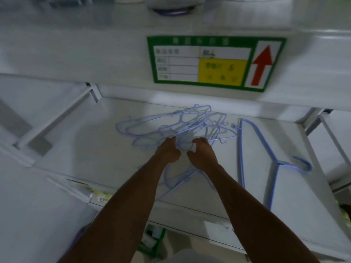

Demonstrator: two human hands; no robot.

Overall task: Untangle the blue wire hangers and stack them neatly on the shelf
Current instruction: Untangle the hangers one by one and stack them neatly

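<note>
A tangle of blue wire hangers (171, 126) lies in the middle of the white shelf (95, 149). My left hand (168, 150) and my right hand (202, 154) reach side by side into the near edge of the tangle, fingers curled around its wires. More blue wire (176, 181) trails under my wrists toward the shelf's front edge. On the right of the shelf a neat stack of blue hangers (266, 149) lies flat, its hook pointing right.
Above the shelf, a white beam carries a green label with a yellow patch and a red arrow (214, 63). A diagonal white brace (57, 118) stands at the left, another support (330, 133) at the right. Lower shelves with small items show below.
</note>
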